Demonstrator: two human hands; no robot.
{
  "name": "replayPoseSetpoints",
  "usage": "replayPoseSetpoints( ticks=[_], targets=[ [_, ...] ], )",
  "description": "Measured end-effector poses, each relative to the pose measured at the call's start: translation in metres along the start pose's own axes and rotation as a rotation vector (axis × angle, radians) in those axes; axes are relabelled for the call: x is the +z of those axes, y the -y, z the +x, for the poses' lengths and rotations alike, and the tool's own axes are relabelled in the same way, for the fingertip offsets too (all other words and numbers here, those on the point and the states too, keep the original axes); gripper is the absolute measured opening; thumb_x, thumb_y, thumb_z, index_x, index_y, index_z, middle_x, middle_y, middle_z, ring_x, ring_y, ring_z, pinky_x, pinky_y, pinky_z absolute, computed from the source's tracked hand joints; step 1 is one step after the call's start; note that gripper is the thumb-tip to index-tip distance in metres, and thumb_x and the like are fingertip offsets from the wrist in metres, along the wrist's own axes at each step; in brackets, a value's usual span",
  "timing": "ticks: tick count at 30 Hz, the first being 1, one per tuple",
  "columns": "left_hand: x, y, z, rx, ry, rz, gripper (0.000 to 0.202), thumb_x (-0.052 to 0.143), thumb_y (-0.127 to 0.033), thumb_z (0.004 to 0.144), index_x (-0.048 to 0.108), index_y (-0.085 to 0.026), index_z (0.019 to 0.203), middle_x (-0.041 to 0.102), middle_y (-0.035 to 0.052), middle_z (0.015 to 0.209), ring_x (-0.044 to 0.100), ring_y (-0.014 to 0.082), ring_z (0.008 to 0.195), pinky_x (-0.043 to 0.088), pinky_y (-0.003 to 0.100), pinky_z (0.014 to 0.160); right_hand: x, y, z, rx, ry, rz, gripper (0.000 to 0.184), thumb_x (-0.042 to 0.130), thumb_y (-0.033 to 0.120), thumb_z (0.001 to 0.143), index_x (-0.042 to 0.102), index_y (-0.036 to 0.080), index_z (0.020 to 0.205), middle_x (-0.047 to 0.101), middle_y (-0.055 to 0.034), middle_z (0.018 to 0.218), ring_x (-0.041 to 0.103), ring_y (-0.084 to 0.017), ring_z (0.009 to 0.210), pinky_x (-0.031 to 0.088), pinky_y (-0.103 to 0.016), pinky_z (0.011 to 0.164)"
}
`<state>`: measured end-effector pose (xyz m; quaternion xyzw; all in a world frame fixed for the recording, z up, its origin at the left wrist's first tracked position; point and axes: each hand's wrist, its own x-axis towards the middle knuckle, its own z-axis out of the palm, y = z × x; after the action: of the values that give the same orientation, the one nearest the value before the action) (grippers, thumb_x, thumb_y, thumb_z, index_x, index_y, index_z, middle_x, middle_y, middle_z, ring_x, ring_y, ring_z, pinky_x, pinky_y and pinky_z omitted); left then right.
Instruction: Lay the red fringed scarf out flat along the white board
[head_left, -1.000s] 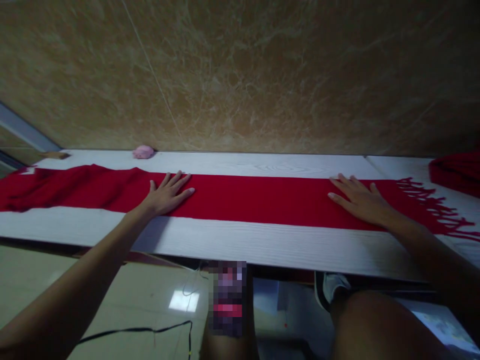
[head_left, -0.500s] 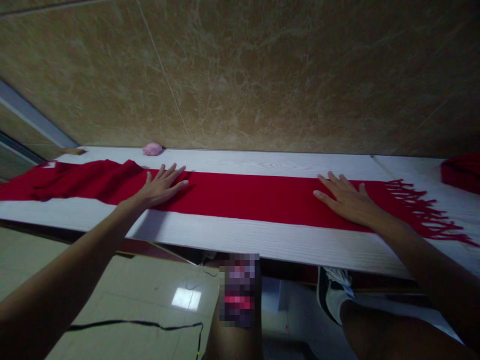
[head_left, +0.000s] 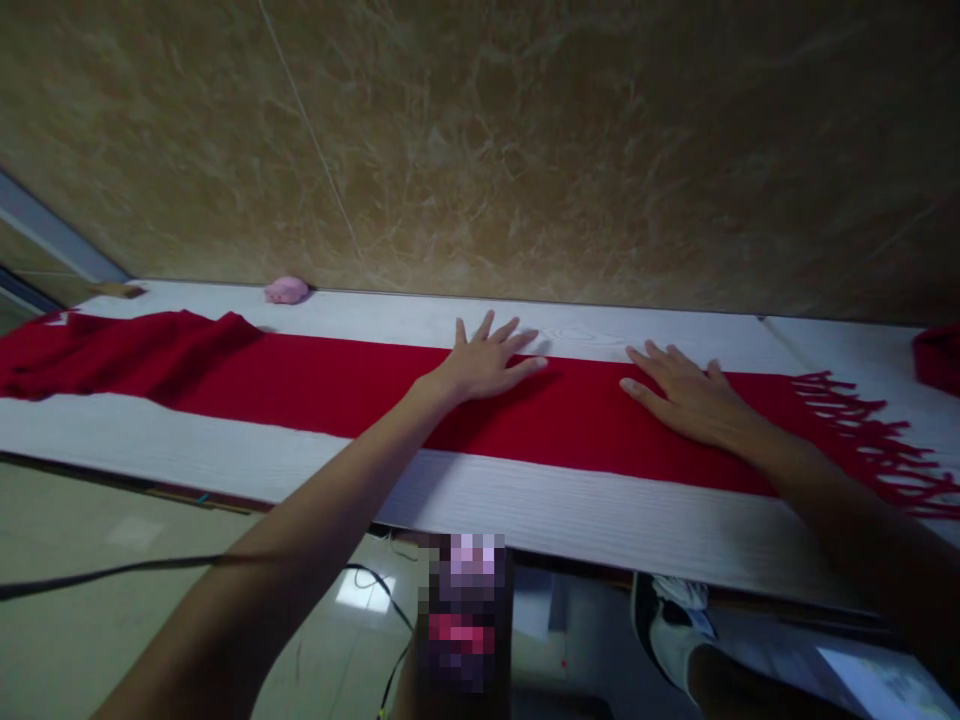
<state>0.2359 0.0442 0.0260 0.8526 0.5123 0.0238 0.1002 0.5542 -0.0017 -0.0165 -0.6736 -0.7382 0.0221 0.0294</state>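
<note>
From my remote seat I see the red fringed scarf (head_left: 322,380) lying beneath both hands on the white wood-grain tabletop (head_left: 525,505); its long axis runs left to right, and its fringe (head_left: 870,430) points right, past the right hand (head_left: 679,395); well left of the left hand (head_left: 487,365) the cloth rumples into folds; both hands are open, fingers spread, gripping nothing, the left one's fingertips reaching beyond the scarf's far edge; I cannot tell how firmly either presses; a small pink object (head_left: 286,290) sits beyond the scarf, left of the left hand; compared with half a second ago, the left hand has moved rightward, much nearer the right, which lies about where it was on the cloth.
</note>
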Motion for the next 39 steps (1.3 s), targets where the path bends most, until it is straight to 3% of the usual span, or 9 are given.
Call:
replayPoseSetpoints(
  ticks=[3,7,14,25,30,34,39],
  targets=[
    [0.016,-0.015,-0.005,0.074,0.043,-0.013,0.081,0.029,-0.079,0.109,0.032,-0.036,0.177,0.015,0.0035,0.188,0.001,0.0417,0.174,-0.004,0.078,0.133,0.010,-0.009,0.000,-0.024,-0.037,0.003,0.087,0.023,0.077,0.105,0.043,0.028,0.174,0.032,-0.0119,0.183,0.028,-0.047,0.167,0.024,-0.082,0.127],
    [0.025,-0.014,-0.005,0.102,0.058,-0.042,0.082,0.031,-0.081,0.108,0.030,-0.036,0.177,0.015,0.0050,0.188,0.003,0.0419,0.174,-0.003,0.078,0.133,0.018,-0.020,0.003,-0.054,-0.043,0.012,0.087,0.025,0.079,0.104,0.044,0.031,0.174,0.035,-0.0117,0.182,0.030,-0.049,0.165,0.025,-0.083,0.127],
    [0.024,-0.011,-0.002,0.080,0.077,-0.024,0.084,0.032,-0.082,0.107,0.026,-0.039,0.178,0.012,0.0020,0.189,0.000,0.0429,0.173,-0.004,0.077,0.134,0.020,-0.020,0.004,-0.021,-0.020,0.029,0.088,0.027,0.080,0.105,0.041,0.029,0.176,0.030,-0.0110,0.184,0.025,-0.049,0.167,0.019,-0.081,0.130],
    [0.024,-0.011,-0.002,0.085,0.070,-0.014,0.082,0.032,-0.080,0.109,0.028,-0.037,0.178,0.012,0.0044,0.189,0.000,0.0428,0.173,-0.002,0.077,0.134,0.020,-0.025,0.005,-0.066,-0.039,0.083,0.087,0.029,0.082,0.103,0.039,0.035,0.176,0.033,-0.0072,0.183,0.025,-0.049,0.167,0.022,-0.083,0.129],
    [0.021,-0.012,-0.004,0.116,0.031,-0.017,0.080,0.032,-0.079,0.109,0.030,-0.037,0.178,0.013,0.0029,0.189,0.000,0.0419,0.174,-0.003,0.076,0.135,0.006,-0.014,-0.005,-0.041,-0.148,0.107,0.079,0.026,0.069,0.109,0.042,0.029,0.175,0.034,-0.0093,0.182,0.026,-0.044,0.168,0.018,-0.079,0.131],
    [0.018,-0.020,-0.007,0.226,0.007,-0.024,0.077,0.028,-0.076,0.111,0.026,-0.038,0.178,0.013,0.0003,0.189,-0.003,0.0374,0.174,-0.004,0.070,0.137,-0.005,-0.007,-0.012,-0.173,-0.178,0.167,0.072,0.028,0.057,0.112,0.041,0.027,0.176,0.033,-0.0085,0.183,0.022,-0.039,0.170,0.016,-0.072,0.135],
    [0.019,-0.030,-0.009,0.357,0.034,-0.037,0.077,0.022,-0.071,0.114,0.020,-0.032,0.180,0.011,0.0020,0.188,-0.001,0.0278,0.175,0.001,0.057,0.141,0.000,-0.001,-0.015,-0.392,-0.080,0.227,0.076,0.036,0.063,0.110,0.038,0.029,0.177,0.029,-0.0062,0.184,0.022,-0.036,0.170,0.017,-0.068,0.136]
  ],
)
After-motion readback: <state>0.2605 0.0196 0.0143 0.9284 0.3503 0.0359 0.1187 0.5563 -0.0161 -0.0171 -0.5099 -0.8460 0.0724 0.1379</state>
